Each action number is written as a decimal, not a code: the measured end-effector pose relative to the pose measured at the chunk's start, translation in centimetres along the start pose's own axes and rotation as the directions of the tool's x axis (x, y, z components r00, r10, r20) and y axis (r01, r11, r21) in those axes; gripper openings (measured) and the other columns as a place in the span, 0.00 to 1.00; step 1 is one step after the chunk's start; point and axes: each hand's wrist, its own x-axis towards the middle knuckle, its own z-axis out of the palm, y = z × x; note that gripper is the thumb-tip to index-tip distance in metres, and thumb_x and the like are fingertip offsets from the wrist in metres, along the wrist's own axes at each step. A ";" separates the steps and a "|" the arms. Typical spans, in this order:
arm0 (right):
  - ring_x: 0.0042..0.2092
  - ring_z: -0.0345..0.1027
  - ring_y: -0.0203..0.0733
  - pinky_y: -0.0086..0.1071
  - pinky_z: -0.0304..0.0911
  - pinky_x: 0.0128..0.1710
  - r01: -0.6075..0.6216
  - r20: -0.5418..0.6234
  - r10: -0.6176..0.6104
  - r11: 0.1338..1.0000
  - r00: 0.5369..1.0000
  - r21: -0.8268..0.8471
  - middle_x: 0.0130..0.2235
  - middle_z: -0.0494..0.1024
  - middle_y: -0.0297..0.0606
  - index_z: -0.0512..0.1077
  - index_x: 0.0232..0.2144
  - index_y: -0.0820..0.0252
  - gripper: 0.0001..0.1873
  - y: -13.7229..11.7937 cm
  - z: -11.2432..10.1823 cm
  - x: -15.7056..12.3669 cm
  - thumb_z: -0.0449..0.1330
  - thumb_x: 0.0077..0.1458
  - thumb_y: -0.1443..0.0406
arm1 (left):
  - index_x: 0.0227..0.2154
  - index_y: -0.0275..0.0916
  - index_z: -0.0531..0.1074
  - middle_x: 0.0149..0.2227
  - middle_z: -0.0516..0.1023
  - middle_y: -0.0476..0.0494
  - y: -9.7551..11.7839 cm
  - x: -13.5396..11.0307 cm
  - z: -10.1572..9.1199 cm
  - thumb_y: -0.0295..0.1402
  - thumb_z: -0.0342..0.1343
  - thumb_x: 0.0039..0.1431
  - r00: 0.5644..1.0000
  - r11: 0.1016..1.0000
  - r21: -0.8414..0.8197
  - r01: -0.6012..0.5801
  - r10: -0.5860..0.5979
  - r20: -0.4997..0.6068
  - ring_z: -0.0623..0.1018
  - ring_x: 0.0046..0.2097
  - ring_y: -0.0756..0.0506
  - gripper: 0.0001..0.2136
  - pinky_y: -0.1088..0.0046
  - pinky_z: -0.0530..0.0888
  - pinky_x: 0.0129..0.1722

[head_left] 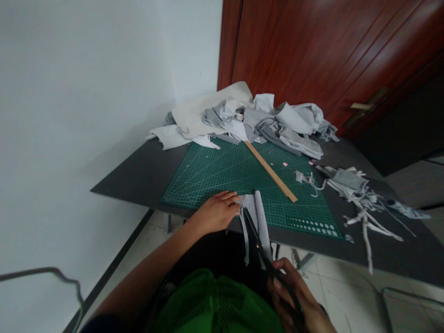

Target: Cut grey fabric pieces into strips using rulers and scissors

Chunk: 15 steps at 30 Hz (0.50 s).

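Note:
My left hand (219, 212) lies flat at the front edge of the green cutting mat (222, 166), fingers stretched out, its fingertips touching the left side of a grey fabric piece (248, 201). My right hand (294, 291) grips the handles of long black scissors (257, 241), below the table edge. Their blades point away from me and lie along the fabric. A narrow strip (245, 238) hangs down left of the blades. On their right, a folded or rolled length of the grey fabric (263, 222) extends over the edge.
A wooden ruler (272, 172) lies slanted on the mat. Grey and white fabric (277, 122) is heaped at the back. Scraps and strips (357, 189) are piled on the right of the dark table (135, 173). A green mesh cap brim (211, 305) covers the bottom middle.

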 end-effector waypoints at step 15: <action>0.16 0.49 0.24 0.20 0.50 0.13 0.122 0.044 -0.117 0.980 0.992 -0.155 0.24 0.66 0.20 0.59 0.45 0.52 0.28 -0.6 2.0 2.6 0.65 0.57 0.43 | 0.45 0.37 0.76 0.56 0.79 0.38 -0.3 -0.3 0.5 0.39 0.56 0.70 1.000 1.000 -0.015 -0.014 0.013 -0.019 0.75 0.62 0.39 0.11 0.56 0.68 0.66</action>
